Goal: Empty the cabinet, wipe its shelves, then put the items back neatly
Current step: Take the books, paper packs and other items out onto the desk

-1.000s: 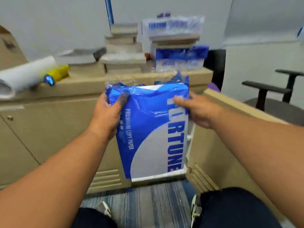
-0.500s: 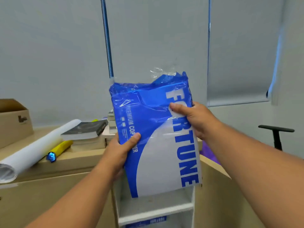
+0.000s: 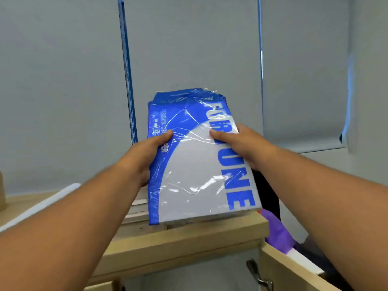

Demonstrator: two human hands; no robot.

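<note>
A blue and white ream of copy paper (image 3: 195,175) in a crinkled plastic wrap lies nearly flat above the beige cabinet top (image 3: 189,242), over a stack of other items that it mostly hides. My left hand (image 3: 144,156) grips its left edge, thumb on the top face. My right hand (image 3: 241,143) grips its right edge, thumb pressed on the printed lettering. The open cabinet door (image 3: 294,269) juts out at the lower right.
A white paper roll (image 3: 42,208) lies on the cabinet top at the left, with a cardboard box edge (image 3: 2,194) beyond it. A purple object (image 3: 277,232) and a dark chair back (image 3: 266,196) sit right of the cabinet. Grey window blinds fill the background.
Both hands have carried the ream from in front of the cabinet up and over its top, tipping it from upright to nearly flat on the stack. The view has tilted upward.
</note>
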